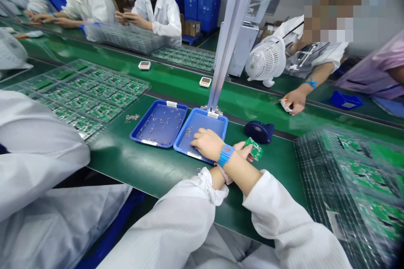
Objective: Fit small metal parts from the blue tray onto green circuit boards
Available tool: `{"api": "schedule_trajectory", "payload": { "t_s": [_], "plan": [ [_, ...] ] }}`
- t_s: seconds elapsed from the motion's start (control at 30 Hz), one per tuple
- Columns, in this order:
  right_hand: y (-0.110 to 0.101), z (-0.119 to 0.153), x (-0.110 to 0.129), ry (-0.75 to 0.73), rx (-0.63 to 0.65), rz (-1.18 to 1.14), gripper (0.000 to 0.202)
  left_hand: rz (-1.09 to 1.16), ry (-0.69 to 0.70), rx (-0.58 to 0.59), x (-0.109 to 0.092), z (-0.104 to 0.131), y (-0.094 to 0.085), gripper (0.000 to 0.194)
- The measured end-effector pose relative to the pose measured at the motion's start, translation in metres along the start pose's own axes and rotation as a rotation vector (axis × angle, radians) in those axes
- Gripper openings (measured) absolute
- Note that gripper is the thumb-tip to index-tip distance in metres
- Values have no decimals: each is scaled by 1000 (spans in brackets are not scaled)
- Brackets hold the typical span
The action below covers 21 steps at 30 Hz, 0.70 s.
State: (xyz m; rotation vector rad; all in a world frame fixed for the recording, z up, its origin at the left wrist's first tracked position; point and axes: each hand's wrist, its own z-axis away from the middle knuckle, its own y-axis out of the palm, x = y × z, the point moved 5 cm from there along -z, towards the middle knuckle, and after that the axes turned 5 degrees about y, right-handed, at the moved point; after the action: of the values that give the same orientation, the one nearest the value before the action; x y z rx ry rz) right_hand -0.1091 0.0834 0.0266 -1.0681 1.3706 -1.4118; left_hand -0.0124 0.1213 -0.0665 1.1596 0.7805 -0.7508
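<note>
My forearms cross, the right one lying over the left. My left hand (242,149) reaches out to the right beneath it and is closed on the edge of a green circuit board (255,149). My right hand (208,143), below a blue wristband (226,154), is over the right-hand blue tray (202,117). Its fingers are curled together and point down beside a small pile of metal parts (188,132); anything between the fingertips is too small to make out. A second, darker blue tray (159,111) with scattered little parts stands alongside on the left.
A small dark fan (259,131) stands beyond the board. Stacked clear trays of boards (341,185) rise at right; another board tray (94,92) lies left. A metal post (225,46) stands behind the blue trays. A co-worker's hand (295,101) touches a white device across the bench.
</note>
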Motion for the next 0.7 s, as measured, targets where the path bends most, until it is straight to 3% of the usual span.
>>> {"api": "schedule_trajectory", "payload": {
  "t_s": [0.1,0.33,0.5,0.7],
  "plan": [
    [3,1,3,-32,-37,48,22,-86,11,18,5,-3,-2,29],
    [4,-5,13,-148,-71,126,20,-104,25,-1,-5,-6,1,33],
    [4,-6,20,-207,-82,165,23,-15,-20,-65,-9,-2,2,32],
    [4,-7,23,-238,-86,195,24,35,-50,-59,-18,5,4,31]
  ]
}}
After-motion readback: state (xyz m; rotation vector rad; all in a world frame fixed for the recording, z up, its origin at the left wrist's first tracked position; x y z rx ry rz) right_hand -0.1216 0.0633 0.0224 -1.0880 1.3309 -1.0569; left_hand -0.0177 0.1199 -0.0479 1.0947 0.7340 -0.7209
